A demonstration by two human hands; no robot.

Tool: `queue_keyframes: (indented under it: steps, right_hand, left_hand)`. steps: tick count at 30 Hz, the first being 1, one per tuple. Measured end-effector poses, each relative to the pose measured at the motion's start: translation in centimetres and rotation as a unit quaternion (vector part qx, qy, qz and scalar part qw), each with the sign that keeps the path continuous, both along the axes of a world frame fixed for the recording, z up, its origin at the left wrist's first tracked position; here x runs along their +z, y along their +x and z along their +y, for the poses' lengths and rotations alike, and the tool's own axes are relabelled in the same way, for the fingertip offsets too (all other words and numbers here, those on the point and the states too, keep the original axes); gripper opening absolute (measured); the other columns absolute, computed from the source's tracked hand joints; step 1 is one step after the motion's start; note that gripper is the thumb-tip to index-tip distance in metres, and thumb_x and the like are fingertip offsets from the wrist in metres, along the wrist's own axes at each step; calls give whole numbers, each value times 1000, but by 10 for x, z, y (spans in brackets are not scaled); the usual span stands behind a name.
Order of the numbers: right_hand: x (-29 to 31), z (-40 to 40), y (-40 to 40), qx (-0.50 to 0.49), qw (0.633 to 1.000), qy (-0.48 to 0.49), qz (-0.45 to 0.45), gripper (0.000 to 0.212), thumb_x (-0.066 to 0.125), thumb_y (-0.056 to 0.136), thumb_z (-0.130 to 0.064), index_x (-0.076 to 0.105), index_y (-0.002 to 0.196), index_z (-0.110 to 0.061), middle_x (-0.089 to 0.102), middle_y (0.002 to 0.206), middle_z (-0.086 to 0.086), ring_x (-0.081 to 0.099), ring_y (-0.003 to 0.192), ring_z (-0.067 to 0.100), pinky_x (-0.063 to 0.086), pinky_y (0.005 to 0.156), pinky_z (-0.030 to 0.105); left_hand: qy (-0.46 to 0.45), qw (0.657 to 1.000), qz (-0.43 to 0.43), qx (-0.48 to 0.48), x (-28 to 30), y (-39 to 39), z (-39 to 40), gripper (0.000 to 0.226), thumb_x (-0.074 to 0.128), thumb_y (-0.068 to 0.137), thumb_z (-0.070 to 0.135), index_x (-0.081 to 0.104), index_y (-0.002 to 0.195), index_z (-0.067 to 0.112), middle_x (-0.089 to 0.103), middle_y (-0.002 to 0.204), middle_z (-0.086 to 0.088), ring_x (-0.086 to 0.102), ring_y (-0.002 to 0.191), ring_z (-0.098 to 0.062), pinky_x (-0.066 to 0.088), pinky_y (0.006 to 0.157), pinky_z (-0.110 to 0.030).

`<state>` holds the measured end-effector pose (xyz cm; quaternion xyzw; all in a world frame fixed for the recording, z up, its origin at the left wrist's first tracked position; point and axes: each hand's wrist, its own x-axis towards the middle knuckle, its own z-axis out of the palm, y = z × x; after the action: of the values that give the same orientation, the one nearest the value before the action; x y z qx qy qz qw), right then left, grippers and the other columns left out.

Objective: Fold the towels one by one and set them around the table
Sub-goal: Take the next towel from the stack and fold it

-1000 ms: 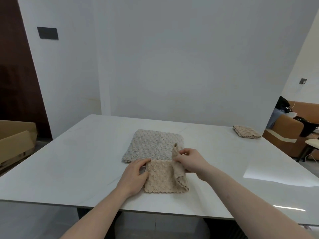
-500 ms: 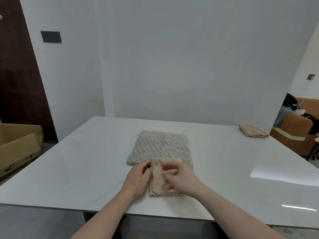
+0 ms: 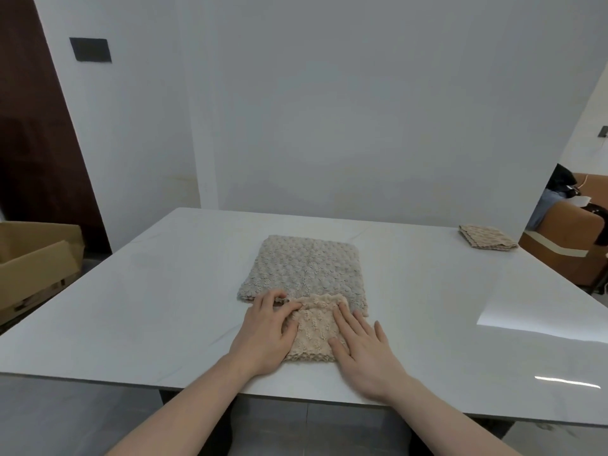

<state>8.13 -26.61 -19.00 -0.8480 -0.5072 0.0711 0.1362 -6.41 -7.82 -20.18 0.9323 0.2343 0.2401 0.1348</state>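
A broad table (image 3: 138, 307) with a smooth, glossy pale top, faintly veined like marble, fills the lower part of the view; window light glares off its right side. At the middle of the table, toward the near edge, a grey towel (image 3: 304, 271) lies flat as a roughly square sheet, its surface a nubby weave of small scale-like loops. The near edge of this sheet is overlapped by a beige towel (image 3: 314, 330), folded into a thick, compact rectangle with the same bumpy weave and scalloped edges; it sits close to the near edge of the table.

The left hand (image 3: 265, 337) rests on the left side of the beige towel, fingers (image 3: 273, 296) loosely bent, their tips at the far left corner of the fold where it meets the grey sheet; whether they pinch the cloth cannot be told. The right hand (image 3: 363, 348) lies flat on the right side of the fold, its fingers straight and spread, pressing the cloth down, grasping nothing.

At the far right corner of the table, well apart, another folded beige towel (image 3: 487, 246) lies as a small flat stack. Off the left edge stands an open brown cardboard box (image 3: 36, 264).
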Motion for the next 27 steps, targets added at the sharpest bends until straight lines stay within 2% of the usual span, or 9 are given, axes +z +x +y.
queue_keyframes:
  steps: [7,11,14,17,19,22,27]
  right_hand:
    - [1,1,-1,-4,1000,-2,-3,67,13,103,-60,-1,163,-32,-14,168,-19,-9,157,10,-5,128,49]
    - [2,-3,-3,-5,998,62,16,69,21,102,-62,9,163,-34,-6,169,-22,2,157,5,1,129,43]
    - [3,-8,-3,-40,986,156,52,68,31,96,-67,29,157,-38,23,164,-20,25,150,6,21,125,38]
    - [4,-10,0,-96,969,206,95,54,42,96,-60,43,145,-37,52,137,-15,49,132,11,36,112,37]
    - [3,-9,0,-101,972,191,90,49,46,98,-56,41,144,-38,56,134,-15,50,127,12,35,110,36]
    - [3,-10,-2,-88,979,169,74,51,47,96,-56,37,144,-41,54,139,-16,45,129,13,32,113,36]
    - [2,-10,2,-70,980,157,95,59,52,94,-55,32,148,-43,52,137,-22,43,132,8,28,116,32]
  left_hand:
    - [-18,999,43,21,3,2,-1,45,38,102,53,52,144,41,37,119,10,34,120,-11,30,111,-34]
    - [-25,999,18,20,5,-1,-2,43,42,101,52,47,143,44,42,115,13,40,113,-10,36,105,-34]
    - [-62,997,-24,48,9,-3,-4,42,46,96,54,46,135,38,53,111,17,50,107,-10,41,99,-35]
    - [-92,993,-32,64,10,-5,-7,39,47,91,60,44,124,40,56,98,20,51,99,-10,43,95,-36]
    - [-99,993,-18,57,7,-6,-8,42,45,88,64,41,125,44,57,103,19,51,105,-11,43,96,-35]
    - [-126,991,-16,46,6,-9,-9,50,47,86,68,36,131,48,56,118,17,50,115,-12,44,101,-36]
    - [-180,982,-30,39,7,-11,-10,52,59,84,65,34,129,57,55,120,22,52,118,-13,44,104,-40]
